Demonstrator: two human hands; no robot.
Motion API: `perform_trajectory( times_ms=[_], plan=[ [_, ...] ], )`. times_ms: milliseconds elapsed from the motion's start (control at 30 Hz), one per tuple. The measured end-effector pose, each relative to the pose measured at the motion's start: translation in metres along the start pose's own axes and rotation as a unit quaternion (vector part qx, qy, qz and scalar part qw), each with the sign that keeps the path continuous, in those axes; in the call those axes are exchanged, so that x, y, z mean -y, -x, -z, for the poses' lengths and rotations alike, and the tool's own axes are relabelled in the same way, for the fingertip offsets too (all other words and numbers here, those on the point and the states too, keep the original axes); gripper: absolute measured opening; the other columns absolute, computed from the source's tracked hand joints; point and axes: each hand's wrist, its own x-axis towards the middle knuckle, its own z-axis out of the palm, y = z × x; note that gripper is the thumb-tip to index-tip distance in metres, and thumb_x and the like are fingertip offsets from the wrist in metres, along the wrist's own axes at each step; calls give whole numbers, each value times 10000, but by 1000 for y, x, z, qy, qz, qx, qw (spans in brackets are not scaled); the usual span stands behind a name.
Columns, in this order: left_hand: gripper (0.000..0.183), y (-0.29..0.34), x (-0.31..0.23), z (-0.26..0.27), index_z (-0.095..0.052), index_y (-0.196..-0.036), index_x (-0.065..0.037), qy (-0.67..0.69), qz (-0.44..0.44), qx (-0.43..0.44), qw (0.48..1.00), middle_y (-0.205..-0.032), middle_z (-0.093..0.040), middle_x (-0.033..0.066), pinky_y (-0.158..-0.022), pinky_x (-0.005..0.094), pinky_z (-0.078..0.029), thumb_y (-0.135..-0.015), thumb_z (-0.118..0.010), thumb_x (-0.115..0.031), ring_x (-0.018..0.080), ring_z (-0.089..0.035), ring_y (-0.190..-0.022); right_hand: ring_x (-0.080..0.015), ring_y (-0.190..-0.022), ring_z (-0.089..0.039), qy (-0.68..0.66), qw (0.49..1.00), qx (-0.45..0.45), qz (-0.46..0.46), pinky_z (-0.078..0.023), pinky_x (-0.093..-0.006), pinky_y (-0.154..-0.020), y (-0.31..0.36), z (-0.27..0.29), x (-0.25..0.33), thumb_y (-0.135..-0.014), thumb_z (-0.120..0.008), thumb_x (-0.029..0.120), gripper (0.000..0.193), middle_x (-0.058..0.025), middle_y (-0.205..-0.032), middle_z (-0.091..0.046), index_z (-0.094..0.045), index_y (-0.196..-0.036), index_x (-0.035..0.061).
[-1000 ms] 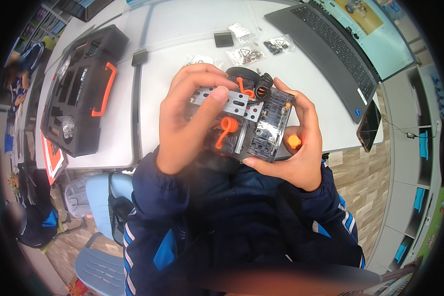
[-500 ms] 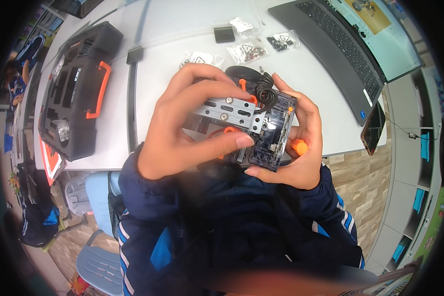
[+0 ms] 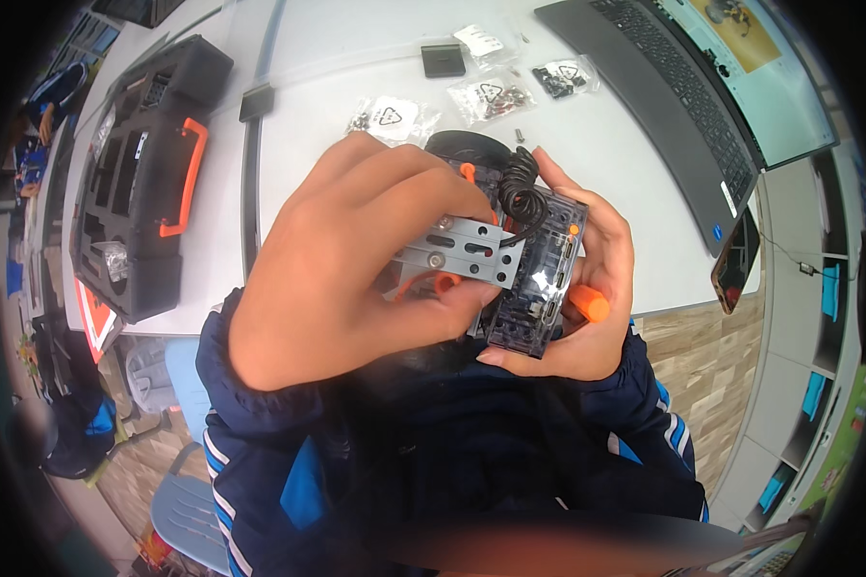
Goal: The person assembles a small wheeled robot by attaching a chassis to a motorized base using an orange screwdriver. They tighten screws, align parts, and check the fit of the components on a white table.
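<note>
Both hands hold a small wheeled robot model above my lap, at the table's near edge. My left hand (image 3: pixel 351 260) is closed around its grey slotted metal bracket (image 3: pixel 467 248), thumb below and fingers above, hiding much of the left part. My right hand (image 3: pixel 606 264) clasps the translucent dark control box (image 3: pixel 539 284) from the right, with its thumb at the bottom corner. Beside that palm sticks out an orange cylindrical piece (image 3: pixel 589 303); its other end is hidden. A black coiled cable (image 3: pixel 522 188) rises between the hands, near a black wheel (image 3: pixel 467 146).
Beyond the model lie a loose screw (image 3: pixel 520 136), several small parts bags (image 3: pixel 491 96) and a black block (image 3: pixel 444 61). An open laptop (image 3: pixel 669 96) stands at the right, with a phone (image 3: pixel 736 260) beside it. At the left sits a black case (image 3: pixel 149 240) with an orange handle (image 3: pixel 191 178).
My left hand has shifted and closed further over the bracket, its back now turned more toward me. The model sits slightly lower, and the right hand keeps its hold.
</note>
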Motion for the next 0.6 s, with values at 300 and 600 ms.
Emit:
perform_trajectory(
  times_ms=[300, 600],
  plan=[
    [399, -1, -3, 4, -634, -950, -38, 17, 38, 20, 999, -953, -635, 97, -869, 357, -418, -560, -717, -62, 302, -554, -919, -290, -1181, -596, -5, 1000, 5, -18, -610, -292, -806, -3, -1, 2, -554, -933, 48, 1084, -292, -1541, -191, -237, -1384, 4],
    [367, -9, -8, 7, -599, -943, -14, 28, 50, 61, 996, -989, -611, 104, -889, 367, -414, -598, -723, -4, 296, -521, -976, -272, -1240, -548, 2, 999, 12, -33, -596, -312, -849, -4, 4, 6, -564, -929, 55, 1082, -264, -1545, -213, -247, -1404, 30]
  ],
)
